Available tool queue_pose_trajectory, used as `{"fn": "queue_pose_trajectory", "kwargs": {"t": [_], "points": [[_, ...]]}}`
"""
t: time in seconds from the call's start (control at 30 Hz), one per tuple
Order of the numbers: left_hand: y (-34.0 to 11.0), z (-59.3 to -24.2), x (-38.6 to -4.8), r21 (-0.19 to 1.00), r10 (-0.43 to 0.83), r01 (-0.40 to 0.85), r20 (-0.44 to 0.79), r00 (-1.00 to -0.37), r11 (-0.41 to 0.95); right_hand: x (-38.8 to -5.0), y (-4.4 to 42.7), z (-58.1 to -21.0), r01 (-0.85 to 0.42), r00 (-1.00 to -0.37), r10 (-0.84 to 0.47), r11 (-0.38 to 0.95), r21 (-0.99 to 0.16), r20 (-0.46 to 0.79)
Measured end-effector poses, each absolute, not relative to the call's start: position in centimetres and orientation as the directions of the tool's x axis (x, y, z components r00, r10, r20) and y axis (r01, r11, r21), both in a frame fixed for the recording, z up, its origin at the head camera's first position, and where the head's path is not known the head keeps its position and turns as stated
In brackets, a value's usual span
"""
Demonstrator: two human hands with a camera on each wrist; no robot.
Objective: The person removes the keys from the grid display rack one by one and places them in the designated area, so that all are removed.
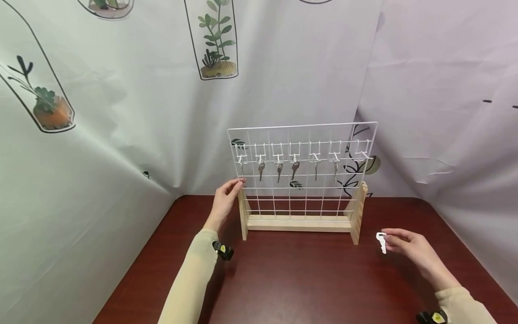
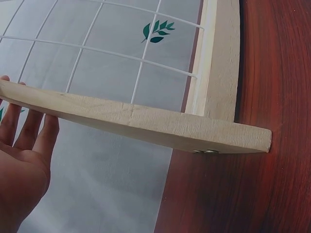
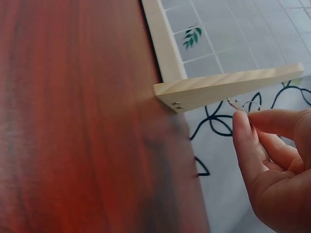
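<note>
A white wire grid rack (image 1: 303, 187) stands upright in a wooden base (image 1: 299, 223) on the table. Several keys (image 1: 295, 168) hang in a row from its white hooks, while the far-right hook (image 1: 363, 155) is bare. At the rack's left side, my left hand (image 1: 225, 198) holds the upper end of the wooden side post (image 2: 131, 114), its fingers partly hidden behind the wood. To the right of the rack, my right hand (image 1: 413, 247) pinches a silver key (image 1: 381, 242) between thumb and forefinger. A thin key ring (image 3: 252, 106) shows at those fingertips in the right wrist view.
The reddish-brown table (image 1: 283, 274) extends in front of the rack and to both sides. Pale fabric (image 1: 162, 90) printed with plants hangs close behind it and along the sides. The right wooden post (image 1: 358, 213) stands between the rack and my right hand.
</note>
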State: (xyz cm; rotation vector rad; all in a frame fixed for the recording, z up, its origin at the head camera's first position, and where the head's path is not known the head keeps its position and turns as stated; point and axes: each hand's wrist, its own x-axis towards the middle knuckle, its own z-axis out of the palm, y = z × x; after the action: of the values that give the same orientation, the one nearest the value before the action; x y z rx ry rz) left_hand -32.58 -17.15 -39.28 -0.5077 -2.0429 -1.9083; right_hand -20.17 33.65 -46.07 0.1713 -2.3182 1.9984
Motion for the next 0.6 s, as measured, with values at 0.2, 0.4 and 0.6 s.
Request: {"fn": "queue_pose_trajectory", "kwargs": {"t": [0.2, 0.4, 0.6], "points": [[-17.7, -40.7, -34.1, 0.9, 0.044, 0.432, 0.43, -0.902, 0.061, -20.1, 33.2, -47.5, -0.119, -0.991, -0.074, 0.13, -0.984, 0.11], [-17.7, -41.4, -35.1, 0.892, 0.035, 0.444, 0.442, -0.896, 0.085, -20.0, 32.5, -48.2, -0.036, -0.997, -0.068, 0.213, -0.976, 0.021], [-17.5, -41.7, -35.1, 0.881, 0.02, 0.467, 0.467, -0.884, 0.075, -19.8, 32.2, -48.6, -0.007, -0.988, -0.154, 0.244, -0.97, -0.031]]}}
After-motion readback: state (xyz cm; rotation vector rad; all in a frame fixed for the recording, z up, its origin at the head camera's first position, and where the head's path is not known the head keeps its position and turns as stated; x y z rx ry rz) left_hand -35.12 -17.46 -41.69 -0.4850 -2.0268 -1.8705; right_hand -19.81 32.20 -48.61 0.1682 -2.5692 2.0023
